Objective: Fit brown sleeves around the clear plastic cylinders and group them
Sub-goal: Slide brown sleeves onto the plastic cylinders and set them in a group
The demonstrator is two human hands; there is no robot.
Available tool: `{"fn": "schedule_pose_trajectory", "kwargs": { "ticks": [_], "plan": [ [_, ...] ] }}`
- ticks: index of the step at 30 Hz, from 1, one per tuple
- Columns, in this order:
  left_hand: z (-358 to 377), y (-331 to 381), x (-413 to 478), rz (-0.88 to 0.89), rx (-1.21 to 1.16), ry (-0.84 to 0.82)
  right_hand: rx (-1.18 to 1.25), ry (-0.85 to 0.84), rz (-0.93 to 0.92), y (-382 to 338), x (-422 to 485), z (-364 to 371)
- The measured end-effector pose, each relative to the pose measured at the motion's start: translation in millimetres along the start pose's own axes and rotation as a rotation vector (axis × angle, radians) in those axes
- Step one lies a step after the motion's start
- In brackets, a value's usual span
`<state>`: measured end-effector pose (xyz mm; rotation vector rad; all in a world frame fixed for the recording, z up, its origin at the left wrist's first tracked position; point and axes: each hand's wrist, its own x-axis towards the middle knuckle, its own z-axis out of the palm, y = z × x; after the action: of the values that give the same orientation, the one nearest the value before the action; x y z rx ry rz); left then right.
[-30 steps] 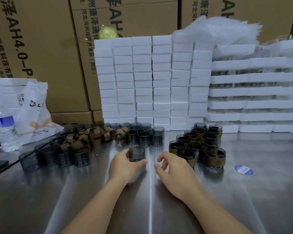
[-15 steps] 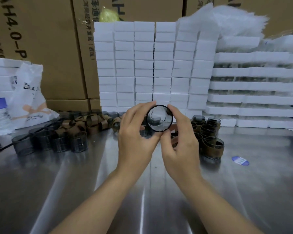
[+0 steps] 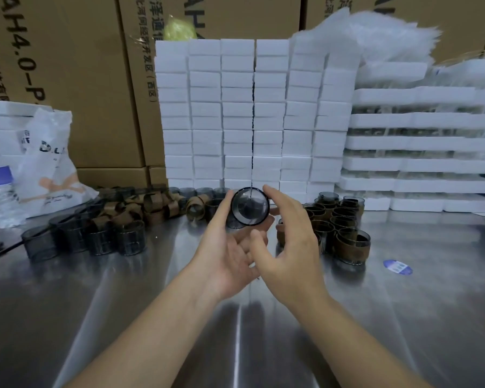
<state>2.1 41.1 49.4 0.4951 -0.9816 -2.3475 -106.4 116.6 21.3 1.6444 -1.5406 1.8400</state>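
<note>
Bench [image 3: 403,317] of shiny steel carries white foam blocks [image 3: 252,113] stacked at the back. Above it the left hand [image 3: 230,253], palm up, holds a smoky clear plastic cylinder [image 3: 250,210] in its fingertips [image 3: 226,203]; the right hand [image 3: 289,247] spreads loosely just beside it, perhaps touching the rim.

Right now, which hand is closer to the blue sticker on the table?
The right. The right hand is left of the blue sticker; the left hand is farther left, beyond the right one.

smoky grey cylinders [image 3: 129,242], brown sleeves [image 3: 151,204], white foam blocks [image 3: 237,113], a blue-white sticker [image 3: 397,266] on the silvery table [image 3: 403,317].
</note>
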Motion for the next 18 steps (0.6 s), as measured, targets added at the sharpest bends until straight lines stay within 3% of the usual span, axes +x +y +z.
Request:
{"fn": "schedule_pose_trajectory", "kwargs": {
  "ticks": [6, 11, 18],
  "plan": [
    [-7, -4, 3, -0.027, 0.065, 0.003, 0.006, -0.005, 0.035, 6, 0, 4],
    [-4, -6, 5, 0.198, 0.201, -0.025, 0.081, 0.026, 0.147, 10, 2, -2],
    [9, -13, 1, 0.327, 0.352, -0.098, -0.098, -0.177, 0.113, -2, 1, 5]
  ]
}}
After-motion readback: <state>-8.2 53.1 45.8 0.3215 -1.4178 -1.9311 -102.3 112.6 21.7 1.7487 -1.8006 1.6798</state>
